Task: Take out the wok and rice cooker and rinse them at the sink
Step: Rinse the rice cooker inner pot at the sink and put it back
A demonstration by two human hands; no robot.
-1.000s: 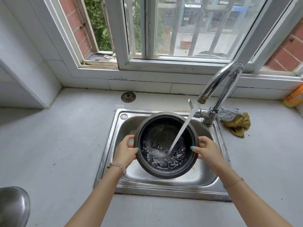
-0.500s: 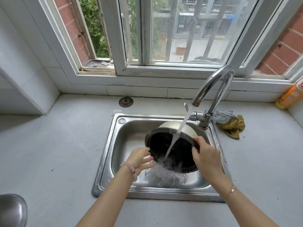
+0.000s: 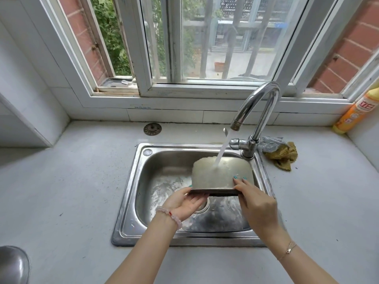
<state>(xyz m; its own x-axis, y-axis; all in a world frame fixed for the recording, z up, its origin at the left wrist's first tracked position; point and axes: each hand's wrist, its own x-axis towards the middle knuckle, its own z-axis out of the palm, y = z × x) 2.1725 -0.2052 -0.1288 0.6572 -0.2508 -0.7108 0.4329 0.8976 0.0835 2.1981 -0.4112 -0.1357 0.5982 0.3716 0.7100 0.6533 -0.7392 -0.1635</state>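
Note:
The rice cooker pot (image 3: 215, 177) is turned upside down over the steel sink (image 3: 131, 201), its pale metal outside facing up. Water from the tap (image 3: 256, 111) streams onto its bottom. My left hand (image 3: 184, 203) holds the rim from below on the left side, palm up. My right hand (image 3: 254, 201) grips the rim on the right, fingertips lying on the pot's wall. The dark inside of the pot is hidden. A curved grey metal object (image 3: 12, 265), possibly the wok, shows at the bottom left corner.
A crumpled yellow cloth and scourer (image 3: 281, 154) lie right of the tap. An orange bottle (image 3: 354, 113) stands in the back right corner. A round drain strainer (image 3: 152, 129) lies on the counter behind the sink. The window frame runs along the back.
The pot went from upright and filling with water, to tipped and pouring out, to fully upside down under the stream. My left hand has moved back onto the rim.

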